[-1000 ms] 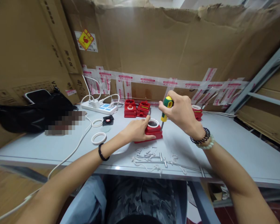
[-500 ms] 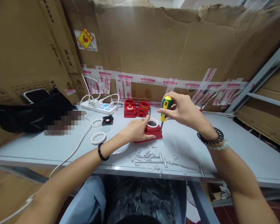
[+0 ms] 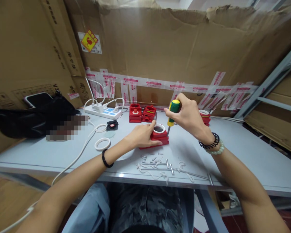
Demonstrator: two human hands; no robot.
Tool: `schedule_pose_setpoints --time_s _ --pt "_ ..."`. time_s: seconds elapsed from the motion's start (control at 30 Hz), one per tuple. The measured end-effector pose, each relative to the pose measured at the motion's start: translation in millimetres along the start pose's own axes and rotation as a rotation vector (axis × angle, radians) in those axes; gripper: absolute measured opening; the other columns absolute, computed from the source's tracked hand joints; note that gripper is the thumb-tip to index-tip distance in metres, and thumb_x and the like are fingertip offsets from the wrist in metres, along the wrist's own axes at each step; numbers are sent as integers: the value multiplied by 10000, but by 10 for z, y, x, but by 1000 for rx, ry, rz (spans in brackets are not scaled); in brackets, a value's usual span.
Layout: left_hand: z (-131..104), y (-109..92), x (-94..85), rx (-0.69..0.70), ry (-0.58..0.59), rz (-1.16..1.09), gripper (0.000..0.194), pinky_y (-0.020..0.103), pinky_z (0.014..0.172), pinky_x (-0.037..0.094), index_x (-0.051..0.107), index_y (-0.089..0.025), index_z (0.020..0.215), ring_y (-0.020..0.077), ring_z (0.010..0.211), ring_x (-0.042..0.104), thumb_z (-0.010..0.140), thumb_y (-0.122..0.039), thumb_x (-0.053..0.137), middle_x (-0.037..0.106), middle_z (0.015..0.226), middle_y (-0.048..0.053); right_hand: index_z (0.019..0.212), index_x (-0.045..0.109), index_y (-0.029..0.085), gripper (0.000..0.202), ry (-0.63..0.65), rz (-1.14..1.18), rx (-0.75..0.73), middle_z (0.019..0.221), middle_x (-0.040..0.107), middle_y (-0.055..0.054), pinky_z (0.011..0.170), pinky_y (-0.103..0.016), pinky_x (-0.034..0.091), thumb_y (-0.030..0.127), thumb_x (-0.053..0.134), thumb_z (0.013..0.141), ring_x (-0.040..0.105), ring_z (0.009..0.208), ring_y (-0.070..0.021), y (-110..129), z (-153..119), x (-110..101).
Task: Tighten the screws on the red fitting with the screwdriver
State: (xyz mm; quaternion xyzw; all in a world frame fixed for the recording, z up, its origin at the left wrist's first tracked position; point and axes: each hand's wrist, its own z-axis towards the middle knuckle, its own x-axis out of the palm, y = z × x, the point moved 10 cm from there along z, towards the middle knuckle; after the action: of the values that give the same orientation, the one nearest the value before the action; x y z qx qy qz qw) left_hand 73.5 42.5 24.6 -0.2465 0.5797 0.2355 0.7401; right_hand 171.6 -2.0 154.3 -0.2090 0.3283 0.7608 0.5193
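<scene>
A red housing [image 3: 163, 138] with a white ring [image 3: 159, 128] set in its top rests on the table. My left hand [image 3: 145, 135] grips it from the left, thumb at the front and fingers at the back. In my right hand [image 3: 188, 111] is a screwdriver [image 3: 174, 108] with a green and yellow handle, held nearly upright. Its metal shaft reaches down to the right end of the housing; the tip is too small to make out. Several loose screws [image 3: 153, 159] lie in front of the housing, beside metal T-shaped rods [image 3: 157, 169] with white string.
Two red housings [image 3: 135, 113] stand at the back, and another red part [image 3: 205, 117] with a white ring sits behind my right hand. White rings [image 3: 102, 144], a power strip [image 3: 103, 111], a cable and a black bag [image 3: 36, 116] occupy the left. Cardboard [image 3: 160, 48] walls the back.
My right hand has turned about the screwdriver, its wrist shifting left and uncovering the red part behind it. My left hand and the housing have stayed put.
</scene>
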Motion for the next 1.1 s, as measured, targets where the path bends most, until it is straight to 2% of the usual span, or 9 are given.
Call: schedule_pose_setpoints --time_s 0.27,0.37,0.53,0.6,0.67,0.83,0.97,1.03,1.1 --pt "6 0 26 0 -1 -27 795 345 627 462 356 -130 1244 334 836 656 738 -729 487 677 960 148 726 371 219 243 0 -37 -50 543 446 56 499 -247 264 268 609 726 371 473 -95 122 -59 -6" --pt "-2 12 8 12 -14 -124 791 382 702 484 357 -134 1256 333 888 642 732 -702 525 654 1025 158 722 374 219 231 -7 -28 -51 537 439 57 497 -248 262 266 599 733 364 470 -94 112 -61 2" --pt "-93 -31 -76 236 54 -502 693 342 906 473 274 -202 1386 240 1102 563 804 -431 571 456 1370 121 734 402 215 207 -6 6 -34 547 446 55 495 -245 268 278 599 745 371 477 -94 24 -12 21" --pt "-139 -19 -105 304 100 -549 619 342 1004 413 343 -234 1371 235 1213 491 804 -336 571 455 1385 80 743 425 211 182 9 40 -38 563 468 51 499 -243 279 272 597 749 390 485 -94 8 4 33" --pt "-159 24 -127 321 122 -538 569 352 1038 377 417 -252 1334 245 1250 455 797 -325 590 480 1370 58 745 442 207 165 10 78 -50 571 478 49 501 -241 291 267 595 754 402 489 -92 13 9 28" --pt "-136 152 -189 252 71 -452 569 334 946 427 456 -248 1302 253 1155 512 790 -441 613 529 1297 63 789 488 201 132 -62 124 -144 586 474 52 517 -239 330 283 591 788 402 500 -88 119 -8 -43" --pt "-115 219 -141 134 46 -320 660 342 831 470 406 -246 1342 246 981 588 795 -583 556 539 1190 95 826 515 194 124 -175 137 -204 629 511 39 527 -242 367 292 586 802 430 513 -88 176 -22 -165" --pt "-101 258 -123 42 -2 -216 688 365 772 475 417 -228 1319 251 882 611 786 -650 518 552 1123 107 823 523 191 125 -210 160 -214 646 537 30 525 -243 381 294 590 798 458 519 -91 186 -30 -231" --pt "-94 280 -156 -36 -97 -137 622 376 743 468 476 -188 1219 266 860 613 813 -658 467 580 1059 114 826 533 191 127 -220 178 -210 646 554 27 521 -245 393 300 591 794 486 525 -96 194 -41 -286"
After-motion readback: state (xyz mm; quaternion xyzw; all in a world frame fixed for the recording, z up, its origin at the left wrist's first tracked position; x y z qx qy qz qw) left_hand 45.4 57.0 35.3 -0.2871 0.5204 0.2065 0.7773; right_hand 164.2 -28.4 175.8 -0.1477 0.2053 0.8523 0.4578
